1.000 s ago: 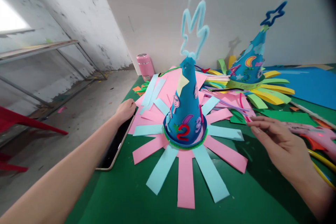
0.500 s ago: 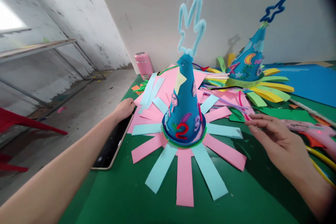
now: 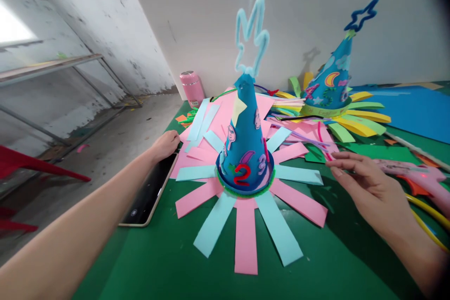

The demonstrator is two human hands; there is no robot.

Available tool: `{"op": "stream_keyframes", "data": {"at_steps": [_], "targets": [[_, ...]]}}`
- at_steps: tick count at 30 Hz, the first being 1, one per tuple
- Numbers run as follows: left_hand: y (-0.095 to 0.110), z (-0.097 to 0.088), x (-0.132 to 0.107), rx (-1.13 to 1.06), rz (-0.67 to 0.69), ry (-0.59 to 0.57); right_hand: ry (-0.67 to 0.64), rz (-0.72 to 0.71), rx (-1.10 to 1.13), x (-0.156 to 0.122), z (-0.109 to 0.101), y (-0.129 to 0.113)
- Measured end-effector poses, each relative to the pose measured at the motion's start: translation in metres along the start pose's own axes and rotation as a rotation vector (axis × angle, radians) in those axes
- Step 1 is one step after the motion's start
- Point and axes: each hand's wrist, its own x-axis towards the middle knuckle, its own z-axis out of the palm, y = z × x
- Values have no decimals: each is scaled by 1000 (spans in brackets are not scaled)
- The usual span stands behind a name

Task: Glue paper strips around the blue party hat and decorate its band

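A blue cone hat (image 3: 244,150) with a red "2" and a light-blue pipe-cleaner topper (image 3: 251,37) stands on a ring of pink and light-blue paper strips (image 3: 246,239) on the green table (image 3: 168,262). My left hand (image 3: 165,144) lies curled on the far end of a black phone (image 3: 149,192), next to the pink paper. Its fingertips are hidden. My right hand (image 3: 365,187) hovers to the right of the hat with its fingers stretched out. Their tips are by the end of a pink pipe cleaner (image 3: 322,143), and I see nothing held.
A second blue cone hat (image 3: 332,84) with a dark-blue star stands on yellow and green strips at the back right. A pink glue gun (image 3: 418,176) and yellow tubing lie at the right. A pink flask (image 3: 191,88) stands at the table's back corner. Bare floor and a red chair (image 3: 35,164) are left of the table.
The view has shifted slightly. My right hand has edged a little to the left, toward the pink pipe cleaner. My left hand stays on the phone.
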Motion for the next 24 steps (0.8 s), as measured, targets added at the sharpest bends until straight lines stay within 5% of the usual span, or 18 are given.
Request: {"op": "stream_keyframes", "data": {"at_steps": [9, 16, 21, 22, 24], "targets": [[7, -17, -7, -95, -40, 29, -3, 28, -14, 1, 0, -1], [5, -31, -20, -371, -103, 208, -6, 27, 3, 1, 1, 0], [27, -47, -76, -645, -106, 410, -30, 34, -8, 1, 1, -1], [36, -48, -94, -843, -94, 433, -41, 43, 4, 0, 1, -1], [59, -47, -131, -1172, -88, 330, -62, 76, 58, -2, 2, -3]]}}
